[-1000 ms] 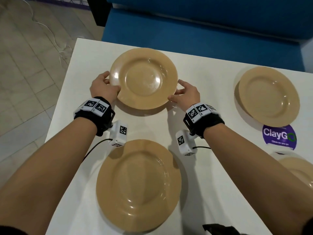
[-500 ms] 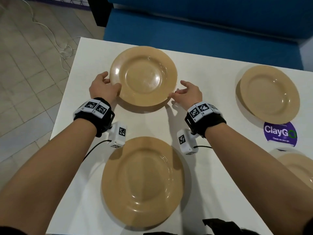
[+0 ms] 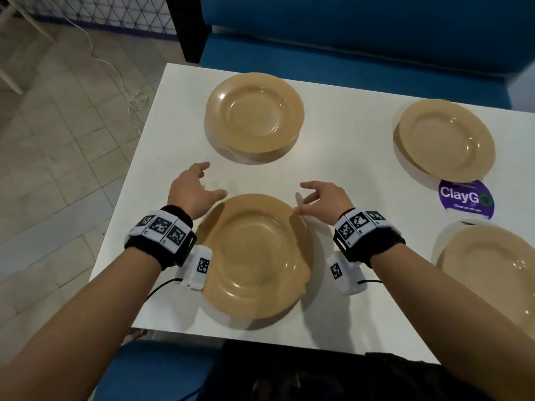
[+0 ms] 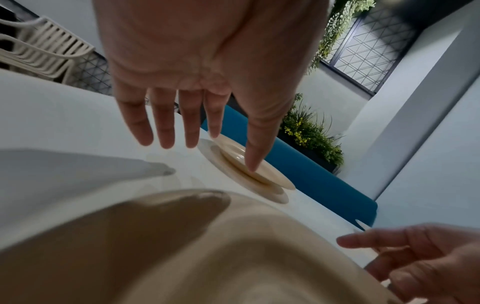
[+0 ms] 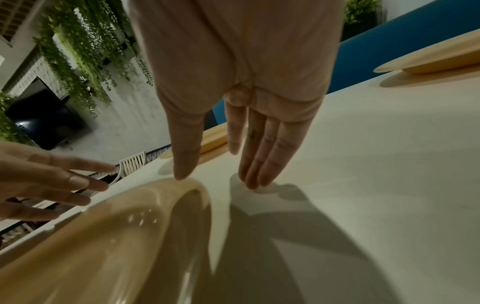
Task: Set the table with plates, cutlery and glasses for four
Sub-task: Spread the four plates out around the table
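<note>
Both hands, left (image 3: pixel 191 189) and right (image 3: pixel 324 201), are spread empty; the round tan plastic plate (image 3: pixel 254 257) at 6 o'clock should be gripped by opposite rims.

Both forearms are bare. Each wrist wears a black fabric band (image 3: pixel 157 251) topped with white blocks printed with black square-code markers (image 3: pixel 363 222). Beneath each hangs a white camera housing (image 3: pixel 197 269) bearing another marker, with a thin black cable (image 3: pixel 157 287) trailing off.
</note>
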